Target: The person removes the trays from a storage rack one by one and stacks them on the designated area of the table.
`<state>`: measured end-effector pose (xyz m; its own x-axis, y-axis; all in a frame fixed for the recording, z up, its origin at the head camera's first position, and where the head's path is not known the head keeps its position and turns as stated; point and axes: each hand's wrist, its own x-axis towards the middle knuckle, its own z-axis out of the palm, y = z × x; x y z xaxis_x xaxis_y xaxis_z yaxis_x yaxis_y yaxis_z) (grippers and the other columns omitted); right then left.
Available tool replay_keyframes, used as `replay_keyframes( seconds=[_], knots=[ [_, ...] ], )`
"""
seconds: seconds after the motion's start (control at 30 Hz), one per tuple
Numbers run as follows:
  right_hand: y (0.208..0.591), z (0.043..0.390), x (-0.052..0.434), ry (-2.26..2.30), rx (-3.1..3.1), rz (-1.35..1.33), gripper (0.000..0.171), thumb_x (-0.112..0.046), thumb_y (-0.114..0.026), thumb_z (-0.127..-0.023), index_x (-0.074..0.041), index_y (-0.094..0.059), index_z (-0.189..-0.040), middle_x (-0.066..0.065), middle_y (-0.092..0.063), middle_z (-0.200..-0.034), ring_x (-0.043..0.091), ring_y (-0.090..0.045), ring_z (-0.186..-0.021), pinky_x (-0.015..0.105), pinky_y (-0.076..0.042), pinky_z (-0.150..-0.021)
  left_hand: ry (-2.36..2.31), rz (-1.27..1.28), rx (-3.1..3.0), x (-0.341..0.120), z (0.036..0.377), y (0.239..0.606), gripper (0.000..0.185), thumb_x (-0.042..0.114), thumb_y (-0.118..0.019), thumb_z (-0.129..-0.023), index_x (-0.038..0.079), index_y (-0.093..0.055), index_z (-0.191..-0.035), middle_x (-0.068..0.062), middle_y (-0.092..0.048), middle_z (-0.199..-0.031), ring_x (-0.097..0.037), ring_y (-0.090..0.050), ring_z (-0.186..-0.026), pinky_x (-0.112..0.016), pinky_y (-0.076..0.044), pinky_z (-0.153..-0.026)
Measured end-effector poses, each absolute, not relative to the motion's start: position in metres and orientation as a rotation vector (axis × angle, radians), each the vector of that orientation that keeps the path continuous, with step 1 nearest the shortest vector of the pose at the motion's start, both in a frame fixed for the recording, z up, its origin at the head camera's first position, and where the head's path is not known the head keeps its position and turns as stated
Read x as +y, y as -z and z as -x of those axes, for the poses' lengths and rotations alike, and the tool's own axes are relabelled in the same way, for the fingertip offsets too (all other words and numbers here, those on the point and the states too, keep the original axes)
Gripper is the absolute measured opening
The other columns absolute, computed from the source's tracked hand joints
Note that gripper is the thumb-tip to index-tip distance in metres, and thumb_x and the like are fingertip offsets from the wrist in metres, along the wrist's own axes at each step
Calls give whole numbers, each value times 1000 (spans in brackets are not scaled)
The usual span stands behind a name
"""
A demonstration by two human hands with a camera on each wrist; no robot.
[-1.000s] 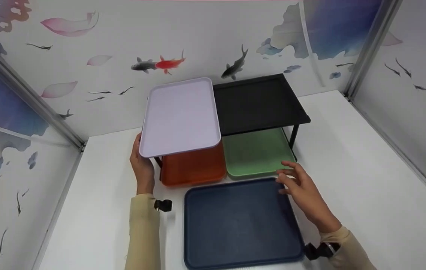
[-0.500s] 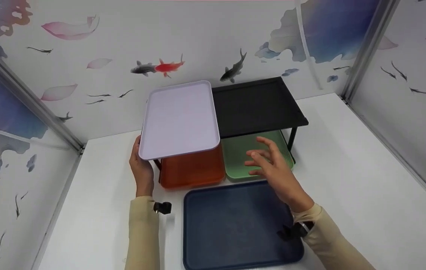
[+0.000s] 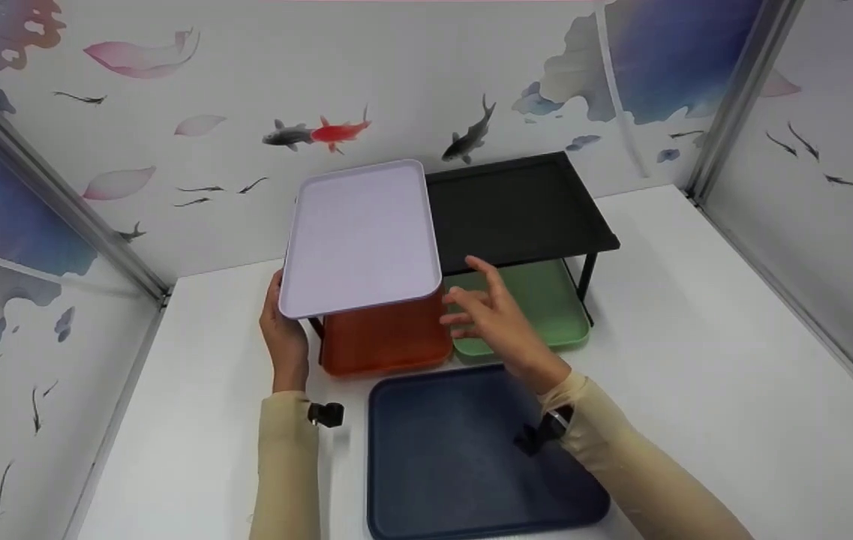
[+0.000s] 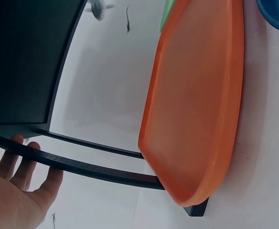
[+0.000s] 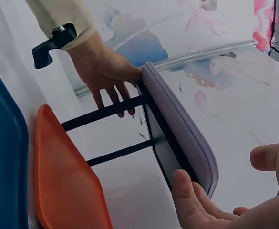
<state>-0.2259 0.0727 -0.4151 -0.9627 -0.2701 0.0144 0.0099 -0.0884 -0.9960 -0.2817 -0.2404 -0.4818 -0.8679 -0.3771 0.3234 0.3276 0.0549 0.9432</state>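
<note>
Lilac tray (image 3: pixel 361 236) steadied on black rack (image 3: pixel 524 204) by left hand (image 3: pixel 283 337); right hand (image 3: pixel 497 322), spread and empty, nearing its corner; seating unfinished

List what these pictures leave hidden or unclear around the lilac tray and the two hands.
- Left hand: in the head view the lilac tray covers its fingertips, so the grip on the tray is unclear.
- Right hand: in the right wrist view the frame edge cuts it off; contact with the tray cannot be told.
- Orange tray: the lilac tray hides its far part.
- Green tray: partly under the black shelf.
</note>
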Motion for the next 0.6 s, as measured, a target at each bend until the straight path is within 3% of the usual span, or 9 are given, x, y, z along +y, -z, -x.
replay_keyframes(
  seconds=[0.2, 0.37, 0.6],
  knots=[
    [418, 236, 59, 2173, 1938, 286, 70, -30, -54, -107, -22, -14, -164, 22, -56, -140, 33, -71, -108, 38, -59, -89, 1866, -47, -1857, -242, 281, 481, 46, 28, -28, -114, 11, -49, -151, -8, -55, -148, -15, -48, -137, -34, -33, -119],
    [418, 242, 46, 2214, 1891, 250, 75, -29, -56, -106, -21, -10, -165, 22, -53, -146, 30, -73, -103, 36, -60, -86, 1832, -58, -1862, -243, 282, 485, 47, 36, -30, -113, 15, -53, -149, -3, -57, -146, -12, -49, -136, -33, -35, -118],
    [419, 249, 35, 2255, 1874, 182, 80, -29, -61, -104, -22, -9, -165, 22, -60, -135, 30, -73, -98, 43, -59, -90, 1831, -54, -1868, -243, 283, 484, 47, 36, -30, -114, 15, -52, -150, -4, -57, -147, -14, -48, -138, -35, -34, -119]
  ],
)
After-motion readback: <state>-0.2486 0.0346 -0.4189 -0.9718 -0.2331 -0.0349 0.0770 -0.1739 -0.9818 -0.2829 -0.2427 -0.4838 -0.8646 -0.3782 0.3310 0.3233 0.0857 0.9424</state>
